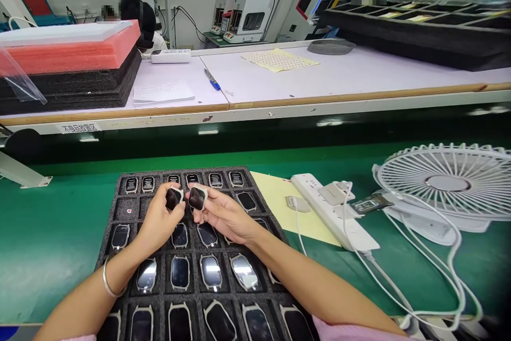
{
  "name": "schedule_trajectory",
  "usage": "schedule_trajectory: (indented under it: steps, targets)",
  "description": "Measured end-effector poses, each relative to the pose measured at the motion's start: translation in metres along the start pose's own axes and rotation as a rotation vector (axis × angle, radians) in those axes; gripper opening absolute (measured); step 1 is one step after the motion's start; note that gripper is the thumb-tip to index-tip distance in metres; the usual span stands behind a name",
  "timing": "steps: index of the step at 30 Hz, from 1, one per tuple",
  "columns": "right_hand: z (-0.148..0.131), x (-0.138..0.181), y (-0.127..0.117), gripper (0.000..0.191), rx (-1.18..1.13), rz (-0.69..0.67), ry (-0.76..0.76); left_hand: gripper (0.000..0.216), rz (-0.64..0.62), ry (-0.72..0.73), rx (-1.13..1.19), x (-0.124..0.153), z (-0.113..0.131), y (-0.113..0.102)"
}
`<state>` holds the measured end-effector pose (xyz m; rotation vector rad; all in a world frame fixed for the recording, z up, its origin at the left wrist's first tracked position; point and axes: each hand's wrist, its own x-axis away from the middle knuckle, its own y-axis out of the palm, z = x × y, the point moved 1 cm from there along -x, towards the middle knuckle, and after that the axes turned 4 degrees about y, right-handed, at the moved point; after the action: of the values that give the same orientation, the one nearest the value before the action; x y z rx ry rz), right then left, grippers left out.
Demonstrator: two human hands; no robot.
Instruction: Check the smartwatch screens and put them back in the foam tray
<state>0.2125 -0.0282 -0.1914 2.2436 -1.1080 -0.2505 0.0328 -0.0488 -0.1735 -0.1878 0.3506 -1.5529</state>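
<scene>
My left hand is closed around a smartwatch body with a dark screen, pinched between thumb and fingers. Close beside it, my right hand grips a second smartwatch body, its dark face tilted toward me. Both are held just above a black foam tray with rows of square pockets. More strapless watch bodies lie in the pockets, such as one watch body in a middle row. Those in the far row show lit text on their screens. One pocket at the left holds only a small pale piece.
Right of the tray lie a yellow sheet, a white power strip with cables and chargers, and a white fan. A raised shelf behind carries foam stacks, a blue pen and papers. People sit beyond it.
</scene>
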Motion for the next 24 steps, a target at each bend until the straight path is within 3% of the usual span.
schedule_trajectory:
  steps: [24]
  targets:
    - [-0.002,-0.001,-0.006,0.048,-0.124,-0.121,0.02,0.038,0.075,-0.028,-0.051,0.005,0.015,0.001]
